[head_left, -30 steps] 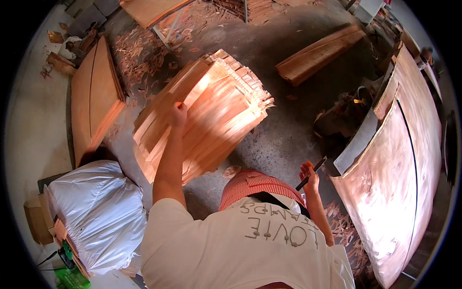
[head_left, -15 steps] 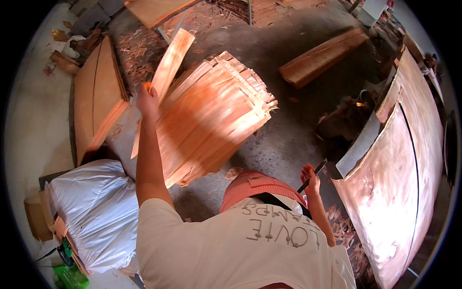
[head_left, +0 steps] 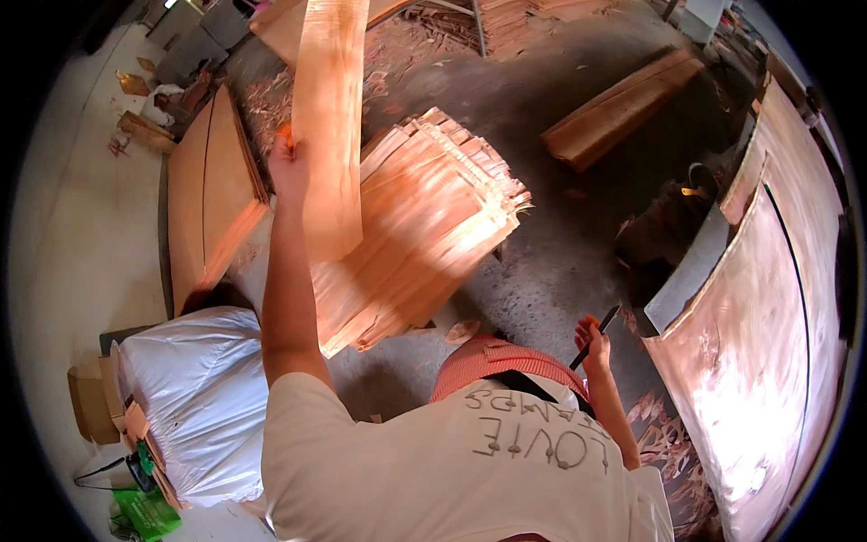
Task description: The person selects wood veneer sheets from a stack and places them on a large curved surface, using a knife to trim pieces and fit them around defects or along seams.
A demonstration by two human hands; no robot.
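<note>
My left hand [head_left: 289, 167] grips a long strip of wood veneer [head_left: 334, 126] by its left edge, holding it up on end. The strip's lower end overlaps a thick stack of veneer sheets [head_left: 424, 217] with ragged far edges. Low at my right side, my right hand [head_left: 593, 345] is closed round a dark knife [head_left: 603, 327] whose blade points up and outward. Orange coverings show on fingers of both hands.
A large stack of pale sheets [head_left: 750, 343] stands at the right. Bundled veneer [head_left: 623, 108] lies on the floor at the far right. Leaning boards [head_left: 217, 190] and a white sack [head_left: 194, 397] are on the left. Scraps [head_left: 673, 452] litter the floor.
My left hand has raised the veneer strip and turned its broad face toward me. The strip now stands more upright. My right hand still holds the knife low at my side.
</note>
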